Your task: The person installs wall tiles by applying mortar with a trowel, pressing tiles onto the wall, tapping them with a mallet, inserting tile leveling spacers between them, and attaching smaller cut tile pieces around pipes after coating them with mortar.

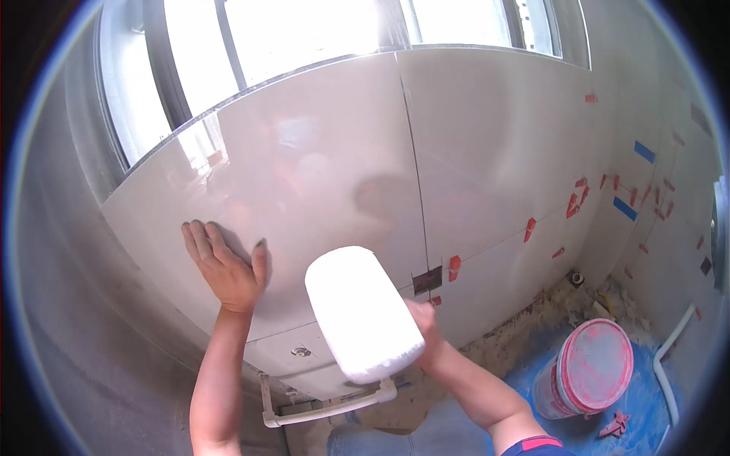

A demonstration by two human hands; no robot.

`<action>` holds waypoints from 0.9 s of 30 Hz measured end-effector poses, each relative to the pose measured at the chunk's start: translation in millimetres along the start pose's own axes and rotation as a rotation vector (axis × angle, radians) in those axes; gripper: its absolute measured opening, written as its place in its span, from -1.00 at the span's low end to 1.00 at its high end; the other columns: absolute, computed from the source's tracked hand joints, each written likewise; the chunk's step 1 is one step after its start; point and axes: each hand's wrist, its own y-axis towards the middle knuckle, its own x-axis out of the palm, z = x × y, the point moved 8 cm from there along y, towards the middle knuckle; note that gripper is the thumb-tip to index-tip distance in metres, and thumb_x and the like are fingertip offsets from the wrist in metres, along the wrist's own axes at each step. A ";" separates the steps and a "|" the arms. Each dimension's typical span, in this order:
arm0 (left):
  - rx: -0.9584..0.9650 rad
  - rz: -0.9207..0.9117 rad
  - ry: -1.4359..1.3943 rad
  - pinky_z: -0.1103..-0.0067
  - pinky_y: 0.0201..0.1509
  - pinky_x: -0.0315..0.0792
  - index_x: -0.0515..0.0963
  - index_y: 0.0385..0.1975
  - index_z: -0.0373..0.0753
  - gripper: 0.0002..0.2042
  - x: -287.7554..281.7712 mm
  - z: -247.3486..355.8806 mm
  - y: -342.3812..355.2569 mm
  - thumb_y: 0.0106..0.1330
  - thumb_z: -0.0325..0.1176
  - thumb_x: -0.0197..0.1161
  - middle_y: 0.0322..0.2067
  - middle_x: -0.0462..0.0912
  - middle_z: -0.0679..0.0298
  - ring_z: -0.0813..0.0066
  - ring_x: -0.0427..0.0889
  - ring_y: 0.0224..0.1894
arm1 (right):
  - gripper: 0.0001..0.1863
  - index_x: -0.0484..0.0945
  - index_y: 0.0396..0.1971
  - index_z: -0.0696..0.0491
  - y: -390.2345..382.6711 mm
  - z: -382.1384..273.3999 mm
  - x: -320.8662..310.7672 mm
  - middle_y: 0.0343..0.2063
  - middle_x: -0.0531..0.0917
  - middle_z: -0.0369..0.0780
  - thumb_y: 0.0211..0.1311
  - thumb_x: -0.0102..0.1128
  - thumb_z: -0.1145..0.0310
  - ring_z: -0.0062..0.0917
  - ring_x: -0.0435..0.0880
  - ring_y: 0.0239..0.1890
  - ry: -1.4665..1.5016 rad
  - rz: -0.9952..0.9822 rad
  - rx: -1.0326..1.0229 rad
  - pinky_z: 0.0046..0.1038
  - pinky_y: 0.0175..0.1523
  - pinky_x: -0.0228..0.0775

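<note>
My left hand [228,273] lies flat with its fingers spread against a large glossy pale wall tile [319,175] below the window. My right hand [428,330] is closed, partly hidden behind the thick white head of what looks like a rubber mallet [363,315]. The mallet's head is raised in front of the tile, close to my view, and its handle does not show. A dark vertical joint separates this tile from a second one [502,144] on the right. Beside my right hand, a dark square cutout [427,281] sits at the tile corners.
Red levelling wedges [529,229] stick out along the tile joints. A red-and-white bucket with a lid [597,365] stands on blue sheeting at the lower right, near a white pipe [669,368]. Another white pipe [327,414] runs low between my forearms. The window [304,38] is above.
</note>
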 end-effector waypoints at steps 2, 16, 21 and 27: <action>0.015 -0.019 0.007 -0.06 0.39 0.00 0.04 0.34 -0.51 -0.25 0.5 -1.0 -1.5 0.33 -0.09 0.14 0.30 0.08 -0.32 -0.45 0.04 0.36 | -0.62 0.43 -0.55 0.09 27.5 19.9 7.5 -0.64 0.52 -0.07 0.34 0.07 0.10 -0.08 0.60 -0.56 -0.048 0.002 0.121 -0.21 -0.47 0.42; 0.104 -0.358 -0.170 0.00 0.43 -0.01 0.14 0.32 -0.46 -0.20 2.9 -32.3 -8.8 0.20 -0.06 0.28 0.32 0.14 -0.26 -0.37 0.06 0.39 | -0.41 0.65 -0.39 0.20 47.7 51.6 18.2 -0.43 0.63 0.15 0.40 -0.05 -0.09 0.08 0.64 -0.27 -0.449 -0.228 0.511 -0.11 -0.19 0.45; -0.015 -0.087 -0.004 0.06 0.40 0.11 0.18 0.30 -0.43 -0.27 -46.3 -117.4 -8.4 0.22 -0.12 0.25 0.29 0.23 -0.14 -0.31 0.16 0.35 | -0.61 0.46 -0.50 0.22 74.6 -20.7 19.5 -0.60 0.54 0.03 0.36 0.06 0.17 -0.06 0.57 -0.56 -0.319 -0.171 0.304 -0.23 -0.44 0.38; -0.109 0.071 -0.127 0.01 0.26 0.25 0.32 0.05 -0.43 -0.50 -46.6 -132.8 -20.7 0.04 -0.48 0.17 0.01 0.35 -0.06 -0.18 0.34 0.10 | -0.74 0.43 -0.51 0.16 128.4 -127.4 120.6 -0.63 0.52 -0.03 0.24 0.11 0.27 -0.05 0.55 -0.60 -0.139 -0.208 -0.440 -0.12 -0.51 0.36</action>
